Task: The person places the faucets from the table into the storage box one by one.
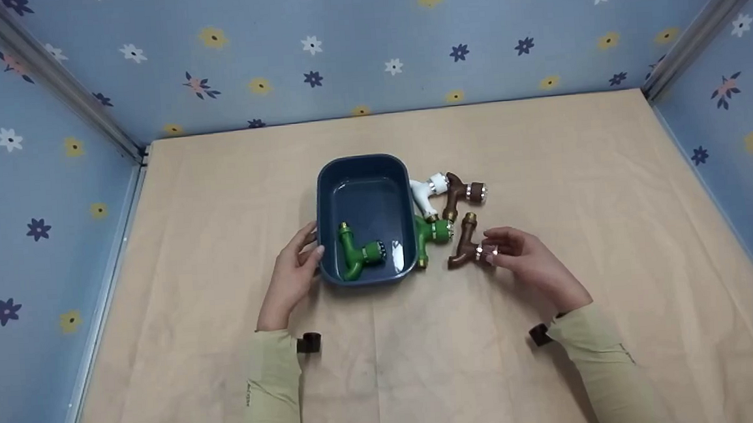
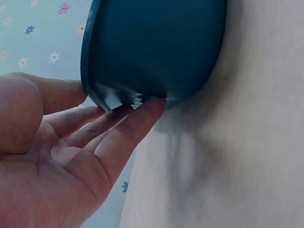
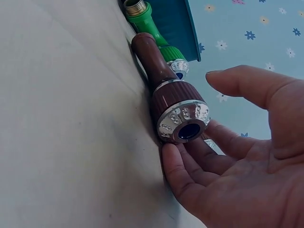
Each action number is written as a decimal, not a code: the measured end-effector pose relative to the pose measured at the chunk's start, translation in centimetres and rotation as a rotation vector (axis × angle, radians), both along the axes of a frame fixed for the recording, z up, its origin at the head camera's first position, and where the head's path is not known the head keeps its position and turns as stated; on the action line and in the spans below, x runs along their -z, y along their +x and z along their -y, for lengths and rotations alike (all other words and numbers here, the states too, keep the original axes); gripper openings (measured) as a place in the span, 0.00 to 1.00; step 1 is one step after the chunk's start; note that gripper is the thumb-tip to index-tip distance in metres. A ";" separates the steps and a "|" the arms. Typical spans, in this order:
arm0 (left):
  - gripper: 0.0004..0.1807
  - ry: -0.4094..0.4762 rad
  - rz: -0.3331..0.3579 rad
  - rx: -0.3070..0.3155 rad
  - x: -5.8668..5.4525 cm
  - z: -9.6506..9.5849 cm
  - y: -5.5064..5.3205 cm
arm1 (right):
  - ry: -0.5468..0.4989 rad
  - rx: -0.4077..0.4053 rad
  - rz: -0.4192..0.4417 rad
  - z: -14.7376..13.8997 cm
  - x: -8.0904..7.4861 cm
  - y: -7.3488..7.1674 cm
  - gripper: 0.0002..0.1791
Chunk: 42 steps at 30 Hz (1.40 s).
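Note:
A dark blue rectangular bin (image 1: 369,281) has a green tap (image 1: 353,255) lying in it. At its left side, my left hand (image 1: 297,275) touches the outer wall with extended fingers (image 2: 137,121), the thumb at the rim. My right hand (image 1: 533,261) is at the handle end of a brown tap (image 1: 466,242) lying on the table. In the right wrist view, the thumb stands away from that tap's ribbed brown and silver knob (image 3: 178,107), while the other fingertips are right beside it.
Against the bin's right side lie a second green tap (image 1: 422,235) and a white tap (image 1: 422,195). Another brown tap (image 1: 455,190) lies just right of the white one. The beige-covered table (image 1: 219,201) is bounded by blue flowered panels (image 1: 366,48) at the back and sides.

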<state>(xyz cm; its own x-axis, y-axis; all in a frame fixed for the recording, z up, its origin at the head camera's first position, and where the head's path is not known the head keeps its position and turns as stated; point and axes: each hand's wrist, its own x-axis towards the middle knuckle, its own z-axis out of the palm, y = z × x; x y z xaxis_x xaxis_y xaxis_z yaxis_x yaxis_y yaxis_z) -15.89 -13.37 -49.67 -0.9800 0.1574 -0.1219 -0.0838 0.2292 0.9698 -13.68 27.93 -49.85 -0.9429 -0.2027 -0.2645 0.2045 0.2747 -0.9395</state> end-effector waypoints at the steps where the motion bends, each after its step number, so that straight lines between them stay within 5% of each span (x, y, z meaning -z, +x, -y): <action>1: 0.29 0.003 0.002 0.000 0.0 0.0 0.1 | 0.014 -0.007 -0.010 0.1 0.1 0.0 0.28; 8: 0.29 0.012 0.017 0.005 0.1 0.1 0.1 | 0.068 -0.031 -0.066 0.6 0.1 0.1 0.28; 14: 0.29 -0.004 0.002 0.009 -0.5 -0.1 0.2 | 0.084 -0.053 -0.083 1.3 -1.6 0.6 0.29; 19: 0.28 -0.030 -0.003 -0.002 0.0 -0.1 -0.1 | 0.122 -0.070 -0.123 0.5 0.0 0.0 0.31; 42: 0.29 -0.005 0.010 -0.003 0.1 -0.1 0.0 | 0.152 -0.018 -0.122 0.7 0.1 -0.2 0.29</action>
